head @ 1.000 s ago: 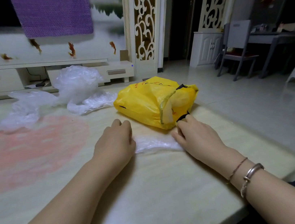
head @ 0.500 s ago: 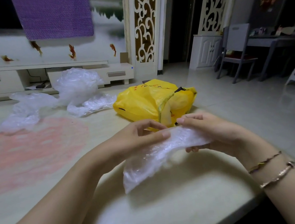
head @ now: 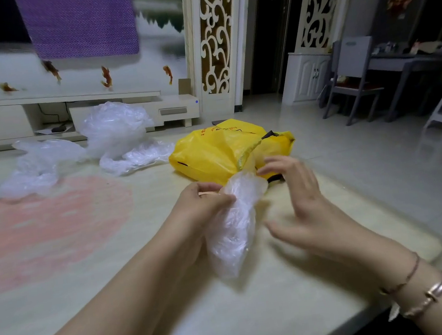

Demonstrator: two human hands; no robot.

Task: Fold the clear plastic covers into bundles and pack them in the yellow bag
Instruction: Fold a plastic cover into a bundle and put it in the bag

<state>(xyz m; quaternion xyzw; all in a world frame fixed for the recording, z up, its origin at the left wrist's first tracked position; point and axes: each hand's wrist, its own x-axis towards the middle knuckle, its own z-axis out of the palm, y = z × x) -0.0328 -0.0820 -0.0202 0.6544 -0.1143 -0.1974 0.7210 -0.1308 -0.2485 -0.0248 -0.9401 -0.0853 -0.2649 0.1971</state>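
A: Item one?
B: Clear plastic cover (head: pixel 232 222), rolled into a loose bundle, centre of frame, held above the table (head: pixel 263 317). Its upper end is pinched in the left hand (head: pixel 200 207), fingers curled round it; the lower end hangs free.

A: Right hand?
B: Right hand (head: pixel 302 207), just right of the bundle, fingers spread and holding nothing. Blurred, so contact with the plastic cannot be told.

A: Next out?
B: Yellow bag (head: pixel 220 153), lying on the table just behind the hands, mouth turned toward them.

A: Further stock?
B: Loose clear covers (head: pixel 112 131), heaped at upper left of the table, well apart from the bag's left side.

A: Fittings?
B: Two bracelets (head: pixel 430 294) on the right wrist, lower right.
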